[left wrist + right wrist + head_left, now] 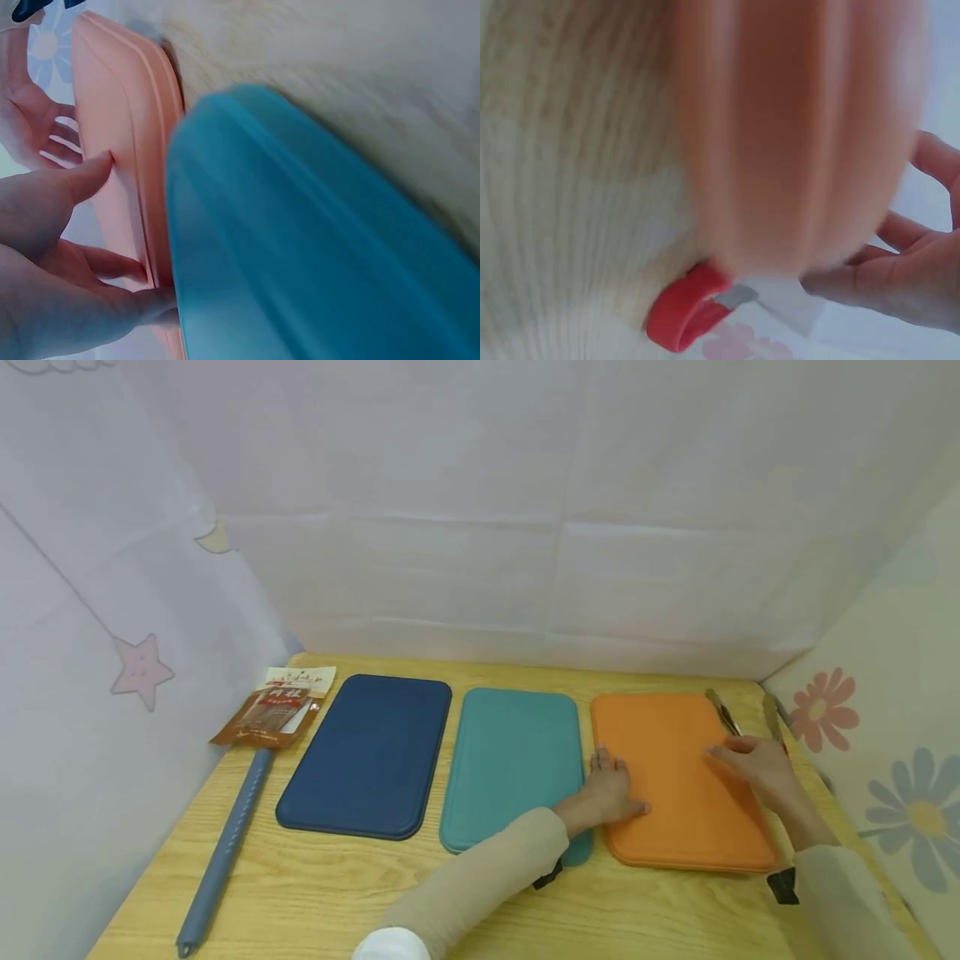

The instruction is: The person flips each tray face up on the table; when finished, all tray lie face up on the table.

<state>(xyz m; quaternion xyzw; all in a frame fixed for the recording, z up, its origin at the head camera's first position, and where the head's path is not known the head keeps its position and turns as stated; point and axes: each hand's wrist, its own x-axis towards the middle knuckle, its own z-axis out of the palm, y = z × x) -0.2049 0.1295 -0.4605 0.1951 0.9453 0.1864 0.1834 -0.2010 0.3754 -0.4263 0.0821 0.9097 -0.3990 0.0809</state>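
A flat orange rectangular case [675, 818] with rounded corners lies between both hands. My left hand [606, 789] rests at its left edge, thumb on the top face. In the left wrist view, the left fingers [112, 262] reach along the side, next to the teal case [300, 225]. My right hand [761, 770] is at the case's upper right edge, fingertips over the top. The right wrist view shows the right fingers [892, 262] slightly bent close to the blurred orange edge. A red curved piece [679, 315] shows beneath that edge.
Left of the teal case lies a matching navy case [367, 756]. At the far left are a brown snack packet [273, 714] and a long grey-blue stick [225, 860]. Slim brown-ended items [720, 708] stick out by the orange case's back right corner. Patterned cloth surrounds the wooden table [315, 893].
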